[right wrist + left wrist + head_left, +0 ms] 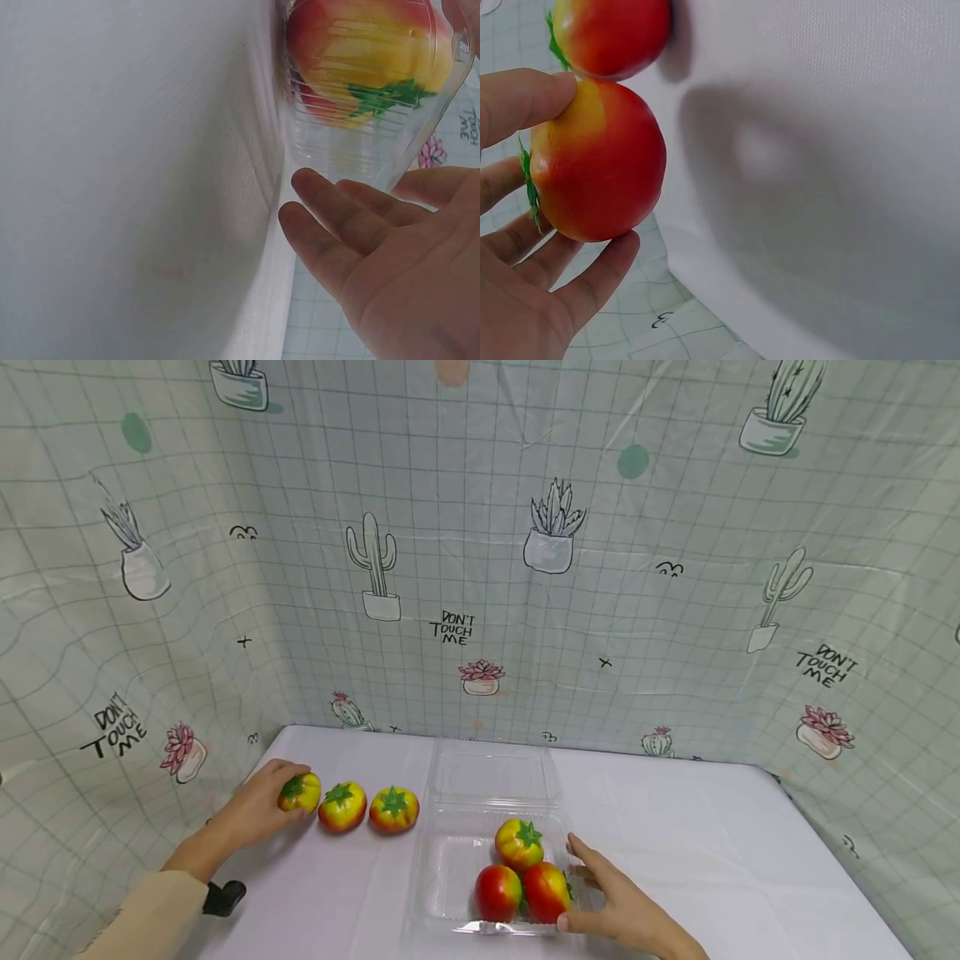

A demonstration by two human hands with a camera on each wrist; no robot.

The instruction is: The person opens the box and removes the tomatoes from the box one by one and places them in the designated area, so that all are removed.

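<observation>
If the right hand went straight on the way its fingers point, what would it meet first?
Probably the clear container, on its facing side; the right hand is so close that they may be touching. Just inside sits a red-and-yellow fruit.

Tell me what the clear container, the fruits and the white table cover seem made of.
Clear container: likely thin, glossy plastic, being transparent with moulded ridges.
Fruits: perhaps coated foam or plastic, given their smooth, shiny skins.
White table cover: probably matte fabric, from the fine texture in the left wrist view.
</observation>
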